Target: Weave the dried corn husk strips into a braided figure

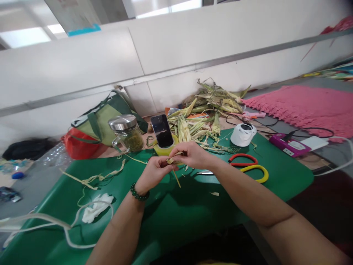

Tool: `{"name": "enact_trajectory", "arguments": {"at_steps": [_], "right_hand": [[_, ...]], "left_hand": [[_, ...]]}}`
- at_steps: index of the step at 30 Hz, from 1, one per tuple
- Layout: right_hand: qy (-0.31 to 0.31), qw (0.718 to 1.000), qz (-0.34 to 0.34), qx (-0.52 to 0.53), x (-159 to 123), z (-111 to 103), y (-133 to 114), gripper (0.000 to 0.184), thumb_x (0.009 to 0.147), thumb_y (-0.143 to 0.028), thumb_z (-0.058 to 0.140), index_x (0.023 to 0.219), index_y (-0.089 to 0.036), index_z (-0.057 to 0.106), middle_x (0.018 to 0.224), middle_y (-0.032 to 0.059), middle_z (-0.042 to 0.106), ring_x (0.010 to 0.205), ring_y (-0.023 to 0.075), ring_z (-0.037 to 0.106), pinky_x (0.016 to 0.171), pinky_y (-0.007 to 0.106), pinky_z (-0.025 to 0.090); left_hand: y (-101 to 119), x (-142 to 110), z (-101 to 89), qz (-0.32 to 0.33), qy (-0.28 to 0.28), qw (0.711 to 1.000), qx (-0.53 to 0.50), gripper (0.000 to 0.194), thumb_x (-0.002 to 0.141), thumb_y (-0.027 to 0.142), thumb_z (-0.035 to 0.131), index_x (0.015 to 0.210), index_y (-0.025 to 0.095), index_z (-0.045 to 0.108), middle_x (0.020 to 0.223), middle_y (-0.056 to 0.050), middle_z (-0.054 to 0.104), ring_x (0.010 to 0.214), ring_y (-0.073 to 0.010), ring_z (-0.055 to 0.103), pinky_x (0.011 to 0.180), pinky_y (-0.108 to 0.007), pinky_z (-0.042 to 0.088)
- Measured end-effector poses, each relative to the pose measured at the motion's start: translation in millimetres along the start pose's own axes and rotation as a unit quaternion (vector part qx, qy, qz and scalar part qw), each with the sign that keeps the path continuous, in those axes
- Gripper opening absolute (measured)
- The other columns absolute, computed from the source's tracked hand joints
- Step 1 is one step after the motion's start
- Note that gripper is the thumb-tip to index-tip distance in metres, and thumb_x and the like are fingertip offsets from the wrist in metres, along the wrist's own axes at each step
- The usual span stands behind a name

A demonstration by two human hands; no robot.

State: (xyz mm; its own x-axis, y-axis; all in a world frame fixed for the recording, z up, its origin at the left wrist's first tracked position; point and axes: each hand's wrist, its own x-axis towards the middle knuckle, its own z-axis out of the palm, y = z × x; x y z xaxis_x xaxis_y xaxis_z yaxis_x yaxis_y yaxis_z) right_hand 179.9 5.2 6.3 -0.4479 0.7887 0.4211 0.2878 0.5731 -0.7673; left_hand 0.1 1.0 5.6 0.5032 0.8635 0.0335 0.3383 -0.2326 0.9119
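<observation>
My left hand (157, 170) and my right hand (190, 155) meet over the middle of the green table surface (176, 217). Between their fingertips is a small folded piece of pale yellow corn husk (171, 161), pinched from both sides. A thin husk strip (177, 179) hangs below the fingers. Part of the folded piece is covered by my fingers. Just behind the hands, a phone (162, 131) leans upright in a yellow holder (165, 149). Scissors (248, 167) with one red and one yellow handle lie under my right forearm, which hides part of the blades.
Loose husks (217, 97) are heaped at the back. A lidded glass mug (127, 134) stands left of the phone. At right are a white container (243, 134) and a purple power strip (289, 144). A crumpled tissue (97, 209), a white cable (67, 235) and knotted husk strips (93, 179) lie left.
</observation>
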Motion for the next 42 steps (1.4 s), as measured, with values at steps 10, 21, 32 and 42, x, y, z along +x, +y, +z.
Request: {"name": "enact_trajectory", "arguments": {"at_steps": [10, 21, 32, 42], "right_hand": [[0.029, 0.998, 0.0, -0.052, -1, 3, -6, 0.004, 0.072, -0.018, 0.066, 0.07, -0.015, 0.067, 0.064, -0.0007, 0.063, 0.06, 0.009, 0.053, 0.057, 0.02, 0.037], [0.052, 0.998, 0.024, 0.017, 2, -3, -2, 0.009, 0.073, -0.019, 0.062, 0.074, -0.013, 0.068, 0.067, 0.0017, 0.064, 0.052, 0.0065, 0.046, 0.048, 0.019, 0.035], [0.038, 0.996, 0.049, 0.066, 2, 0, -3, 0.015, 0.072, -0.026, 0.066, 0.078, -0.013, 0.067, 0.066, 0.0005, 0.063, 0.053, 0.0074, 0.049, 0.049, 0.019, 0.038], [0.023, 0.999, -0.026, -0.016, 2, 4, 0, 0.011, 0.078, -0.021, 0.062, 0.08, -0.015, 0.071, 0.075, 0.0049, 0.069, 0.071, 0.0132, 0.061, 0.063, 0.023, 0.045]], "left_hand": [[4, -1, -0.4, -0.083, -0.012, 0.993, -0.082, 0.018, 0.063, 0.029, 0.07, 0.073, 0.014, 0.073, 0.068, -0.005, 0.071, 0.069, -0.0182, 0.064, 0.065, -0.026, 0.047], [7, 1, 0.3, -0.104, 0.018, 0.989, -0.101, 0.02, 0.058, 0.027, 0.073, 0.074, 0.015, 0.075, 0.066, -0.003, 0.072, 0.065, -0.0155, 0.061, 0.066, -0.025, 0.046], [7, 1, -1.6, -0.116, 0.027, 0.987, -0.111, 0.025, 0.06, 0.036, 0.073, 0.073, 0.014, 0.074, 0.072, -0.006, 0.073, 0.071, -0.0194, 0.065, 0.071, -0.03, 0.05], [7, 1, 1.7, -0.111, 0.034, 0.988, -0.103, 0.025, 0.061, 0.036, 0.073, 0.073, 0.014, 0.073, 0.072, -0.006, 0.073, 0.073, -0.0202, 0.065, 0.07, -0.029, 0.05]]}}
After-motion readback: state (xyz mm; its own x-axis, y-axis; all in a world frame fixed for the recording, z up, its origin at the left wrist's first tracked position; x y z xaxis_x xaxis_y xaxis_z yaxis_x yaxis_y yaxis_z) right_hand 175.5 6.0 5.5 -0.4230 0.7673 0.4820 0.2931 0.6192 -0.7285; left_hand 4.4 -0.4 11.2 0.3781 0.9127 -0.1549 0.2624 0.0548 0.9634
